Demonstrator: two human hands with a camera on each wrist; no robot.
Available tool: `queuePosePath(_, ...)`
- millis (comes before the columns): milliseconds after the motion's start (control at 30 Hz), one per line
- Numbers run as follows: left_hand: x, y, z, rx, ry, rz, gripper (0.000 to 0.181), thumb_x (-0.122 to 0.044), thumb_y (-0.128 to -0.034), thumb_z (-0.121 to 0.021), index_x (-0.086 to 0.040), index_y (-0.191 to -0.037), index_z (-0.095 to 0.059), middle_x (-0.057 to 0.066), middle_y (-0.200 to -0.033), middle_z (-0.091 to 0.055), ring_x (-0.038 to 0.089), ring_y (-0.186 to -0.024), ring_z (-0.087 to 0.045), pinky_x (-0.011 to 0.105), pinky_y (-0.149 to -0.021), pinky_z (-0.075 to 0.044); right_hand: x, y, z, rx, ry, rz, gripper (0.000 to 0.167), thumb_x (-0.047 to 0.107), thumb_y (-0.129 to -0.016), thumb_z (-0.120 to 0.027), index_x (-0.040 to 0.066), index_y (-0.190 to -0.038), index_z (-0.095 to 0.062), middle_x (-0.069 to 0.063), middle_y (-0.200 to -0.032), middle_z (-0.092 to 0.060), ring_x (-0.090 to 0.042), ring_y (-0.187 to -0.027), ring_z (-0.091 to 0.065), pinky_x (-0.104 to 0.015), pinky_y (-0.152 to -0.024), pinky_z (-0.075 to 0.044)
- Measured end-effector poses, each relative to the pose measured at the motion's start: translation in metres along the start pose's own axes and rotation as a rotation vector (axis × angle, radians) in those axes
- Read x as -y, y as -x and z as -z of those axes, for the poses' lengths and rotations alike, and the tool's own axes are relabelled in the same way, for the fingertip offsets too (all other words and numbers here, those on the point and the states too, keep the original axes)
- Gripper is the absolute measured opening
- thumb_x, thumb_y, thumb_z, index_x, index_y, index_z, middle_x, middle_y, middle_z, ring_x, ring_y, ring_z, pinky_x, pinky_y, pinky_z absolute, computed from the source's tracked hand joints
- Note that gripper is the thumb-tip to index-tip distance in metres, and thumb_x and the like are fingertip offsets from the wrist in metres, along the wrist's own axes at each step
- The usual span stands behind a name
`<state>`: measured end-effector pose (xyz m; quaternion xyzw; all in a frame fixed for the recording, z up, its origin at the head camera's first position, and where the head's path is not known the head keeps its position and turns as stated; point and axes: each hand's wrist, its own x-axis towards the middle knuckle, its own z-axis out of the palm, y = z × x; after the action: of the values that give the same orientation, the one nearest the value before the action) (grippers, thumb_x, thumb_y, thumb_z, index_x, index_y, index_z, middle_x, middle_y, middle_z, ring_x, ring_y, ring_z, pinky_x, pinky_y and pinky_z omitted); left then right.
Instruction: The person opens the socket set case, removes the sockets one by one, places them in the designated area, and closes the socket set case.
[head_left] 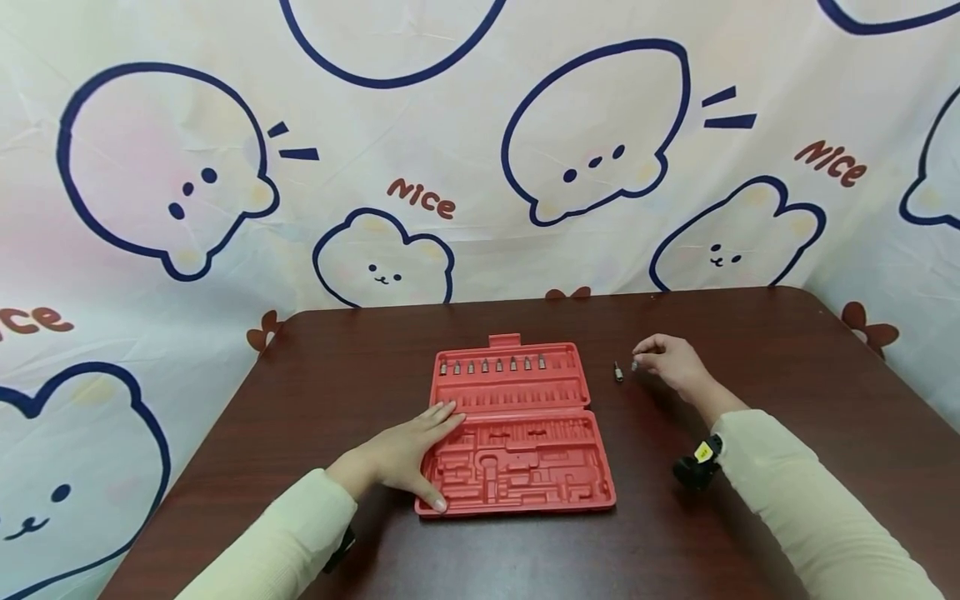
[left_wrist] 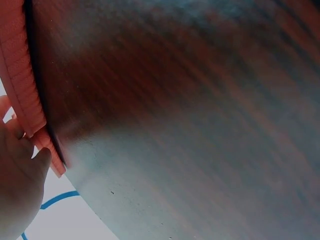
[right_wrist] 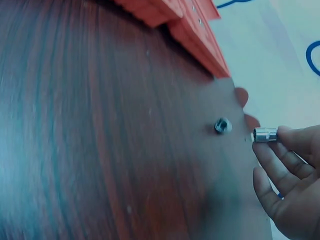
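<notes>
A silver socket [right_wrist: 265, 134] is pinched at one end between the thumb and fingertips of the right hand [head_left: 670, 365], its other end sticking out; in the head view it is just above or near the table, but whether it touches I cannot tell. Just beside it, a second metal piece [head_left: 618, 372] sits on the table, apart from the hand.

To the left of both, a red case [head_left: 525, 479] lies open, hinged across its middle. Its far half bears a row of eight bits [head_left: 498, 365]; its near half shows moulded slots. The left hand [head_left: 408, 448] rests on the case's left edge, fingers spread wide, thumb at the near corner.

Beneath is a dark brown table [head_left: 337, 358]. A black wrist camera [head_left: 697, 472] sits at the right cuff, and behind hangs a printed cloth [head_left: 480, 150].
</notes>
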<state>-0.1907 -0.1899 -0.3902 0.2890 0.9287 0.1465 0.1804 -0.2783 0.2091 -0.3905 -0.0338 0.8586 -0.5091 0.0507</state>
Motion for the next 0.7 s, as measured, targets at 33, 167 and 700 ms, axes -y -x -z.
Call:
queuePosePath(33, 0.000, 0.000, 0.000, 0.000, 0.001, 0.003, 0.113, -0.064, -0.0483, -0.066, -0.018, -0.139, -0.017, 0.003, -0.144, -0.006, 0.019, -0.130, -0.002, 0.046, -0.096, -0.023, -0.001, 0.000, 0.001, 0.004, 0.010, -0.004, 0.023, 0.010, -0.088, -0.049, -0.007, -0.104, -0.051, -0.017, -0.099, -0.052, -0.025, -0.087, -0.050, -0.038, -0.077, -0.042)
queuePosePath(167, 0.001, 0.002, 0.001, -0.004, -0.005, 0.004, 0.113, -0.064, -0.0483, -0.067, -0.018, -0.139, -0.017, 0.002, -0.144, -0.006, 0.019, -0.130, -0.002, 0.045, -0.096, -0.024, -0.004, -0.003, 0.001, 0.032, 0.046, -0.025, 0.020, 0.009, -0.087, -0.049, -0.006, -0.101, -0.052, -0.015, -0.096, -0.053, -0.025, -0.083, -0.049, -0.034, -0.072, -0.042)
queuePosePath(700, 0.002, 0.000, -0.001, 0.003, -0.017, -0.015, 0.114, -0.066, -0.0482, -0.065, -0.018, -0.139, -0.016, 0.002, -0.144, -0.003, 0.019, -0.130, 0.000, 0.045, -0.096, -0.024, -0.007, -0.020, -0.007, 0.073, 0.182, -0.051, 0.017, 0.007, -0.085, -0.051, -0.006, -0.096, -0.056, -0.012, -0.083, -0.056, -0.019, -0.069, -0.053, -0.030, -0.059, -0.043)
